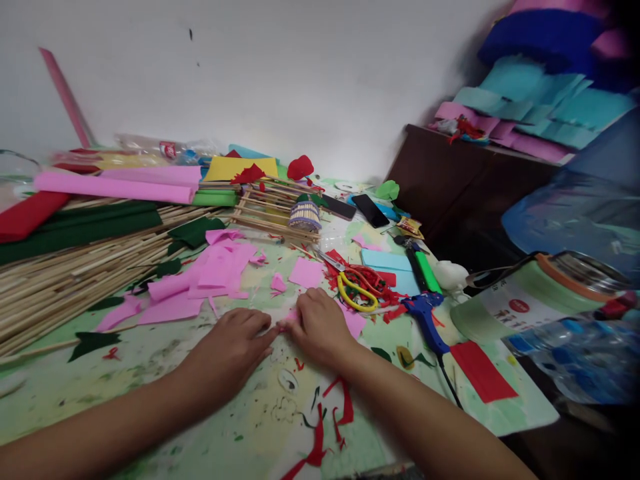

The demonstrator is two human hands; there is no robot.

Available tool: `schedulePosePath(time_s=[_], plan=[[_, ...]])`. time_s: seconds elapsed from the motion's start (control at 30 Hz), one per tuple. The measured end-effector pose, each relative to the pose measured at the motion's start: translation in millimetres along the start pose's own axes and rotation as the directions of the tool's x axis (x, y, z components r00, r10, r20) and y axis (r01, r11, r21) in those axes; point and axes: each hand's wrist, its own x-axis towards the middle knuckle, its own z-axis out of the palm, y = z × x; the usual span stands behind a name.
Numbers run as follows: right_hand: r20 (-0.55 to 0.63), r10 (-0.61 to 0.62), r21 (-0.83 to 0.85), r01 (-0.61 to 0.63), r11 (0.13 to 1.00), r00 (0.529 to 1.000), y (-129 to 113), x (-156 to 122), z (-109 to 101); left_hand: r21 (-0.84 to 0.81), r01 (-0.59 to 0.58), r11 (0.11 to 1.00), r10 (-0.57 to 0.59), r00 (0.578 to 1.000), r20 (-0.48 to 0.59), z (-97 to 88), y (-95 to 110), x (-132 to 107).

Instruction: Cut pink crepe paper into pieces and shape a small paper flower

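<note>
My left hand (239, 341) and my right hand (320, 327) meet low over the table. Between their fingertips is a small pink felt-like piece (289, 322), partly hidden by the fingers. Both hands are closed, thumbs and fingers pinching it from either side. Another pink piece (354, 321) lies beside my right hand, and a pink square (306, 272) lies just beyond it. Yellow-handled scissors (358, 293) rest on red scraps to the right. A heap of pink sheets (215, 270) lies beyond my left hand.
Bundled wooden sticks (100, 273) and a dark green roll (85, 227) fill the left. A stick frame (275, 213) stands at the back. On the right are a blue glue gun (426, 319), a red rectangle (483, 372), phones (370, 211) and a green flask (520, 300). Red strips (319, 433) lie nearest me.
</note>
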Motion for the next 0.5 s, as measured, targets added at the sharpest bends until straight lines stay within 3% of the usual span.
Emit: schedulePosePath(time_s=[0.1,0.23,0.3,0.4,0.5], plan=[[-0.003,0.025,0.015,-0.025,1.000,1.000,-0.1,0.0,2.4,-0.010,0.003,1.000,-0.003,1.000,0.003,-1.9,1.1,0.9],[-0.041,0.036,0.186,-0.027,0.982,0.999,3.7,0.4,0.0,-0.070,0.011,0.997,-0.012,1.000,-0.006,-6.1,2.1,4.7],[-0.050,-0.092,0.268,0.102,0.958,0.994,5.3,0.2,-5.5,-0.116,0.022,0.993,-0.024,1.000,-0.019,-7.4,1.6,7.3],[-0.003,-0.326,0.283,0.313,0.907,0.946,6.7,0.6,-14.5,-0.183,0.048,0.982,-0.056,0.998,-0.039,-6.5,-1.4,10.9],[0.026,-0.394,0.258,0.374,0.891,0.919,8.7,3.3,-16.7,-0.254,0.073,0.964,-0.089,0.995,-0.052,-4.0,-6.1,12.8]])
